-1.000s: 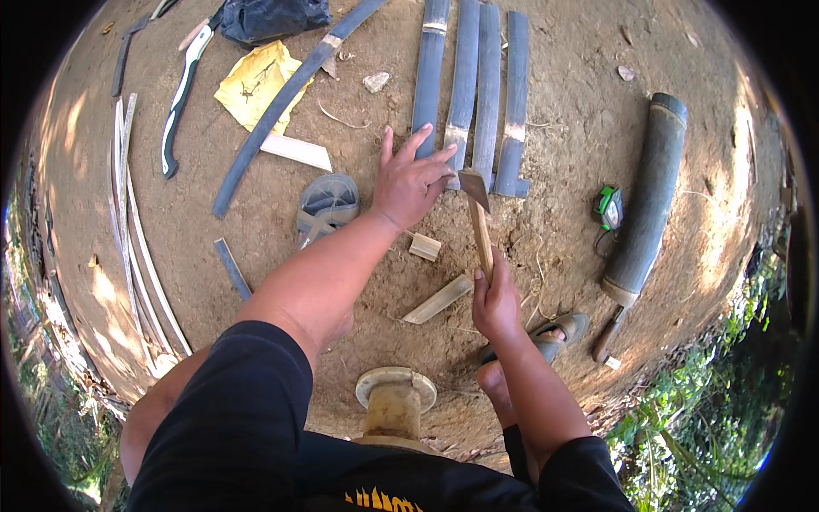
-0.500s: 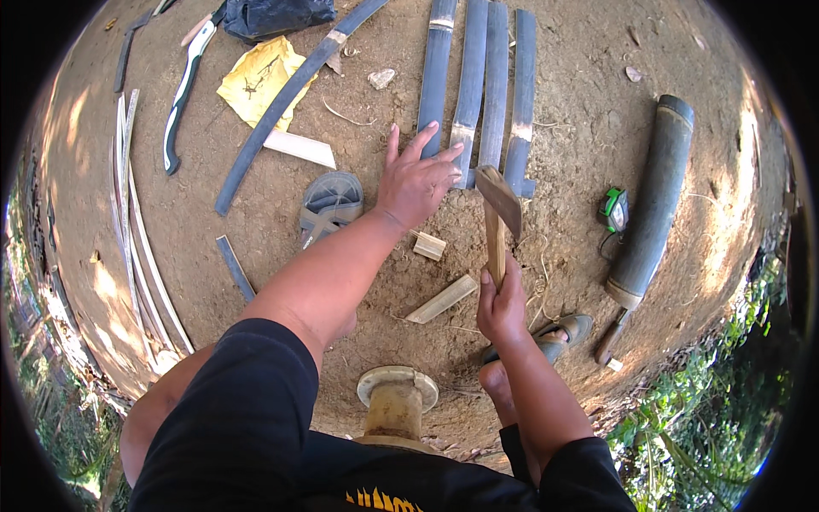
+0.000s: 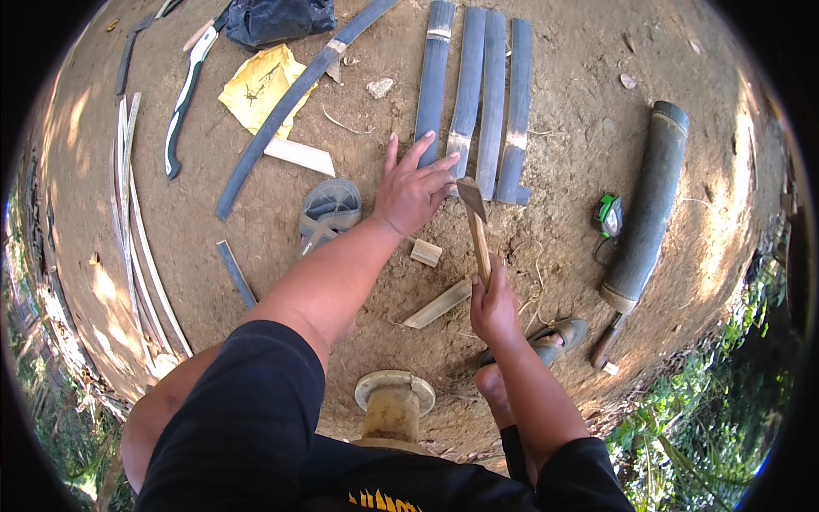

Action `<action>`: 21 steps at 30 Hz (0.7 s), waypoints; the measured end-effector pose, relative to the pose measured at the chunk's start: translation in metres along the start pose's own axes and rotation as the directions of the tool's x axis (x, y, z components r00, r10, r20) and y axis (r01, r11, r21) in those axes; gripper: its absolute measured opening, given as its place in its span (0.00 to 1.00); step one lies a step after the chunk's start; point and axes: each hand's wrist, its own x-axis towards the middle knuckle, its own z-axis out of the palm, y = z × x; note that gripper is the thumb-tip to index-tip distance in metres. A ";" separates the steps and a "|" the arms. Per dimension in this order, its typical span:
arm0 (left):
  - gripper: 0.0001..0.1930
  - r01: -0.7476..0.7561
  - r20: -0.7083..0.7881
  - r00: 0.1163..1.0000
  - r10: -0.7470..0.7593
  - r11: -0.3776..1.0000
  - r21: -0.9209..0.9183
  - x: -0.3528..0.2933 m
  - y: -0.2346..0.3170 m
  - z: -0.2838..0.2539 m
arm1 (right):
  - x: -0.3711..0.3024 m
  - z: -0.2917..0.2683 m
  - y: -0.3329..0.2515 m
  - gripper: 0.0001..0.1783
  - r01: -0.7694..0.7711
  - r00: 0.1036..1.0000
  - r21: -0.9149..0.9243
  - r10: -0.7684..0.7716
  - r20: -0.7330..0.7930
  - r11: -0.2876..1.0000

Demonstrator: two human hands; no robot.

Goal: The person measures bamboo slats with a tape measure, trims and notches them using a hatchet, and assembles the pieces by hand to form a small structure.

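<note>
Sun-patched brown earth point(image 3: 589, 128), green foliage point(image 3: 682, 418)

Opens wide between bamboo strips point(image 3: 492, 102) and tape measure point(image 3: 609, 215) | narrows at hatchet point(image 3: 476, 226) beside left hand point(image 3: 412, 192) | meets sandal point(image 3: 331, 205) near left forearm point(image 3: 320, 277)

At 12 o'clock, the left hand point(image 3: 414, 192) partly covers the lower end of a dark bamboo slat point(image 3: 468, 72). At 10, the left forearm point(image 3: 333, 277) hides part of the sandal point(image 3: 334, 199). At 11, the upper edge crops the black bag point(image 3: 277, 21).
</note>
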 end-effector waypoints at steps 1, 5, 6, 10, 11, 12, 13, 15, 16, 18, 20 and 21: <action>0.04 -0.003 0.002 1.000 0.003 1.000 -0.001 0.000 0.000 0.000 | -0.001 0.001 -0.001 0.28 -0.018 1.000 -0.004 0.019 0.021 1.000; 0.04 -0.010 0.005 1.000 0.010 1.000 -0.014 -0.001 0.000 0.000 | -0.003 0.001 -0.002 0.27 0.146 0.982 0.096 -0.132 -0.136 0.985; 0.04 -0.011 0.005 1.000 0.011 1.000 -0.019 -0.001 0.001 0.000 | -0.004 0.002 -0.003 0.27 0.077 0.995 0.064 -0.072 -0.072 0.995; 0.04 -0.008 0.029 1.000 0.007 1.000 0.012 -0.002 0.000 -0.001 | -0.002 -0.002 -0.007 0.28 -0.036 0.999 0.006 0.036 0.033 0.999; 0.04 -0.015 0.032 0.999 0.014 1.000 0.020 -0.003 -0.001 -0.001 | -0.002 -0.003 -0.007 0.28 -0.031 0.999 0.017 0.030 0.028 0.999; 0.04 -0.021 0.035 0.999 0.020 0.999 0.028 -0.002 -0.002 -0.001 | 0.000 -0.002 -0.006 0.28 0.057 0.998 0.038 -0.056 -0.037 0.998; 0.04 -0.013 0.028 1.000 0.013 1.000 0.006 -0.002 0.000 0.000 | -0.002 -0.001 -0.003 0.28 0.136 0.986 0.051 -0.130 -0.101 0.989; 0.05 0.002 0.015 1.000 -0.002 0.999 -0.037 -0.001 0.001 0.000 | -0.009 0.002 0.002 0.27 0.189 0.973 0.073 -0.176 -0.152 0.979; 0.05 0.007 0.018 1.000 -0.006 0.999 -0.034 -0.001 0.001 0.000 | -0.006 0.001 0.000 0.27 0.076 0.995 0.038 -0.073 -0.064 0.996; 0.04 0.016 0.023 1.000 -0.015 0.999 -0.031 -0.001 0.002 -0.001 | 0.003 0.000 -0.007 0.26 -0.141 0.984 -0.062 0.147 0.098 0.988; 0.04 0.003 0.024 1.000 -0.003 1.000 -0.010 -0.002 0.000 -0.001 | 0.004 0.003 -0.002 0.27 0.040 0.998 -0.012 -0.040 -0.046 0.999; 0.04 -0.004 0.024 1.000 0.004 1.000 0.001 -0.002 -0.001 -0.001 | 0.006 0.004 -0.001 0.27 0.125 0.985 0.005 -0.124 -0.120 0.992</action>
